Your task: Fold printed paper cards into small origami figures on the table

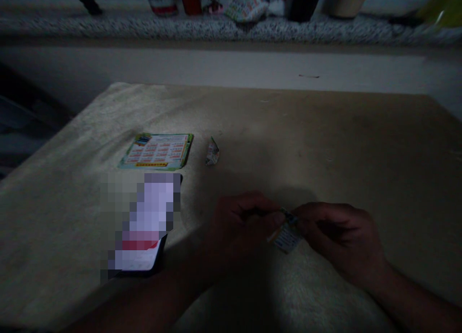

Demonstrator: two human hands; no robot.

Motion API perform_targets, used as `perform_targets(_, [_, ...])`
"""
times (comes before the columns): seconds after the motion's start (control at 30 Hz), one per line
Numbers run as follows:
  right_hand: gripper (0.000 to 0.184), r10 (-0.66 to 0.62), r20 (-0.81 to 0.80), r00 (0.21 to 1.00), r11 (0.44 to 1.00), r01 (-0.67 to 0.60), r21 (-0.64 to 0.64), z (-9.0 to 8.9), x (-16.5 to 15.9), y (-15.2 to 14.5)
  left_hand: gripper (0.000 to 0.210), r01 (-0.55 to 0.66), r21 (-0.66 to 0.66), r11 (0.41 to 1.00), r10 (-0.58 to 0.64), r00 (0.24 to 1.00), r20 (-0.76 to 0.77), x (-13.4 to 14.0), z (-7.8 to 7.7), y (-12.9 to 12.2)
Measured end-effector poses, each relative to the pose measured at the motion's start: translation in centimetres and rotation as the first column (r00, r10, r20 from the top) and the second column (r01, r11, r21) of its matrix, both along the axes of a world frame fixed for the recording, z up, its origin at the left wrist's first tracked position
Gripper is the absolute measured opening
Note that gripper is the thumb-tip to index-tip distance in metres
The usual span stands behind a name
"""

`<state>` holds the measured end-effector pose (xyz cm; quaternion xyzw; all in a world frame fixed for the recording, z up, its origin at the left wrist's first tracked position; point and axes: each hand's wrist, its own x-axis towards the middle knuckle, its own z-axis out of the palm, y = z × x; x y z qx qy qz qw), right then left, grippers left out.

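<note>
- Hanging between both sets of fingertips, a small folded printed paper slip (288, 240) sat low and right of centre, over the near half of the table (361, 145).
- Its loose, text-covered part pointed down toward the wearer, tilted, with one corner lowest; fingers hid the upper part, so the long axis could not be told for certain.
- The left hand (245, 217) had thumb and forefinger pinched on the slip's upper left; the right hand (342, 234) pinched its upper right, both close together.
- Room for moving spread beyond the hands and to the right, over tabletop reaching the far edge by the white wall (234, 66).
- A creased paper scrap (212, 152) stood beyond the left hand, its narrow tip pointing away.
- Just left of it lay a stack of printed cards (157, 151), longer from side to side.
- Nearer, a lit smartphone (147, 217) lay slanted, its top end leaning right, beside the left forearm.
- Across the back ran a speckled ledge (108, 30) bearing a crumpled printed packet (247, 7).
</note>
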<state>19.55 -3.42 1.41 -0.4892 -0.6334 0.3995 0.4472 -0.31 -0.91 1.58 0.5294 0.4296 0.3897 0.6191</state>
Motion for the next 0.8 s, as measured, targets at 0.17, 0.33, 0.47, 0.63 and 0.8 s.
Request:
perform_targets(0.17, [0.012, -0.017, 0.07, 0.997, 0.994, 0.01, 0.106, 0.0, 0.3, 0.1, 0.002, 0.123, 0.112, 0.986, -0.086, 0.954, -0.286, -0.2, 1.2, -0.1])
perform_targets(0.33, [0.015, -0.017, 0.006, 1.0, 0.993, 0.016, 0.117, -0.1, 0.2, 0.1, 0.007, 0.129, 0.129, 0.983, -0.083, 0.947, -0.311, -0.3, 1.1, -0.2])
perform_targets(0.47, [0.008, -0.032, 0.032, 0.999, 0.997, 0.03, 0.067, -0.1, 0.3, 0.1, 0.011, 0.113, 0.181, 0.977, -0.069, 0.971, -0.231, -0.6, 0.5, -0.3])
perform_targets(0.63, [0.008, 0.092, 0.041, 0.995, 0.994, -0.095, 0.059, 0.0, 0.8, 0.4, 0.008, 0.191, 0.132, 0.973, -0.153, 0.956, -0.252, -0.7, 0.8, 0.2])
perform_targets(0.8, [0.008, 0.155, -0.006, 0.988, 0.988, -0.155, -0.004, 0.1, 1.1, 0.6, 0.01, 0.249, 0.113, 0.962, -0.216, 0.945, -0.247, -1.0, 0.9, 0.5])
